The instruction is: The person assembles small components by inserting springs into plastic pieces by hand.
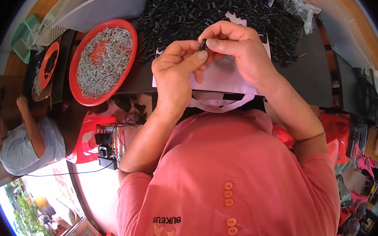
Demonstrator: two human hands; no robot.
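Observation:
My left hand point(174, 64) and my right hand point(243, 46) meet above the near edge of the table. Between their thumbs and fingertips is a small black tube-like piece point(203, 44), pinched by both. Its far end is partly covered by the fingers. Beneath the hands lies a pale pink-white bag point(221, 83), its handle loop hanging over the table's front edge. Just beyond spreads a large heap of similar short black pieces point(199, 7). To the left, a round red tray point(73, 75) holds many small silvery metal pieces that look like springs.
A grey-white panel point(102, 12) stands behind the tray. Clear plastic bags point(299, 7) lie at the heap's right. Another person point(30, 142) sits at far left, near an orange tray point(45, 77). Red stools point(87, 138) and cables point(132, 117) are below the table.

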